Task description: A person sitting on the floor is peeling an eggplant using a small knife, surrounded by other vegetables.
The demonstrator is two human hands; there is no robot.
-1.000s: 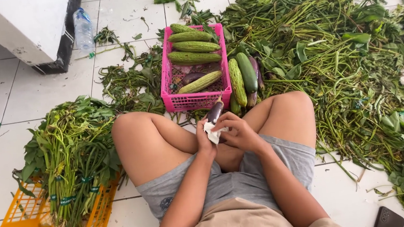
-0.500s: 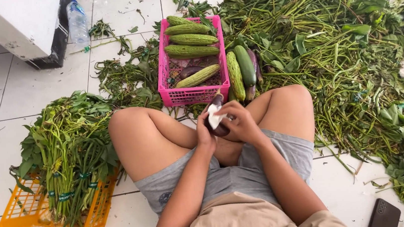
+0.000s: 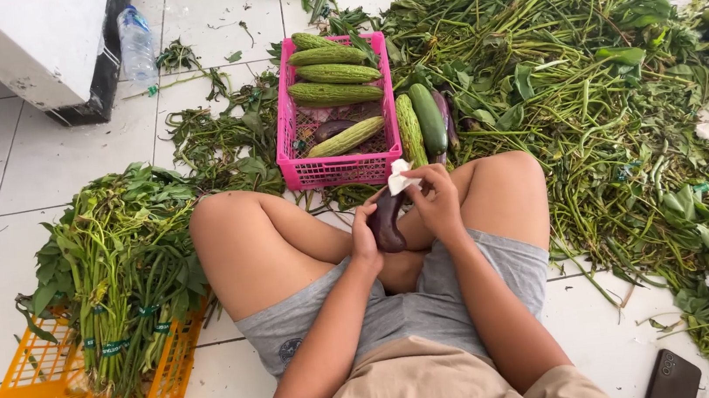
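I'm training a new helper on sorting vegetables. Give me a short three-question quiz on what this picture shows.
1. True or false: the pink basket holds bitter gourds.
2. Which hand holds the white cloth?
A. left hand
B. right hand
3. Fill in: the bundled greens lie on an ______ crate.

Key
1. True.
2. B: the right hand presses the cloth to the purple eggplant, which the left hand holds.
3. Orange.
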